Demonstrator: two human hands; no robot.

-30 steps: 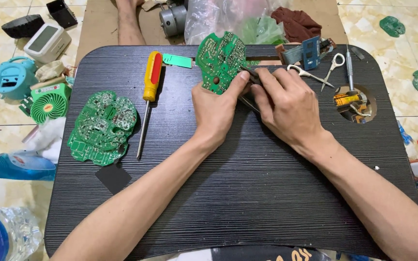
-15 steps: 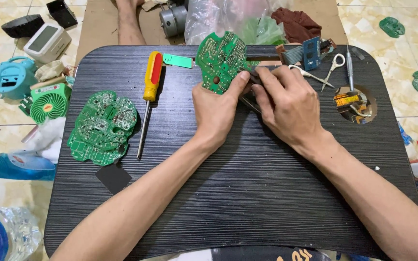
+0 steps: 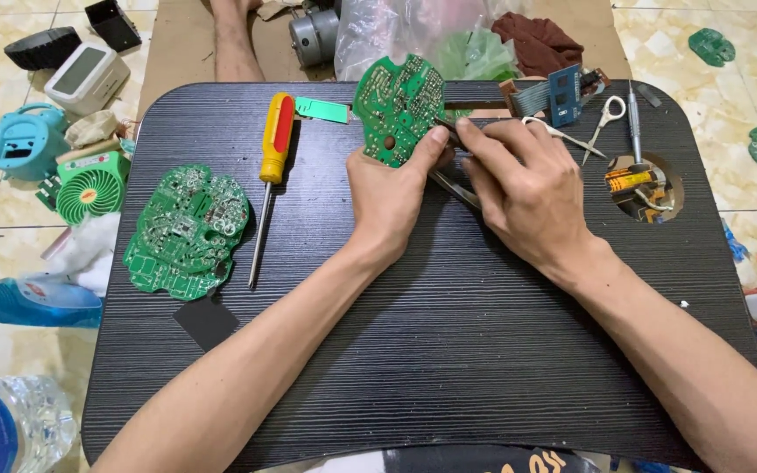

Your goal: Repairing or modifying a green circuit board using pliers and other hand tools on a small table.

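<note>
Your left hand has its grip closed on the lower edge of the green circuit board, thumb pressed on the near face, holding the board tilted up off the black bench. Your right hand sits just right of it, fingers curled shut around a slim metal tool whose handles run out below your palm; the tool's tip meets the board's right edge, though your fingers hide exactly how it bites. The two hands touch at the fingertips.

Left of your left grip, apart from it, lies a screwdriver with a yellow and red handle, and a small green tag just beside that. Further left rests a second green circuit board, flat on the bench. Right of your right grip lie small scissors, and beyond them a round hole in the bench holding small parts.
</note>
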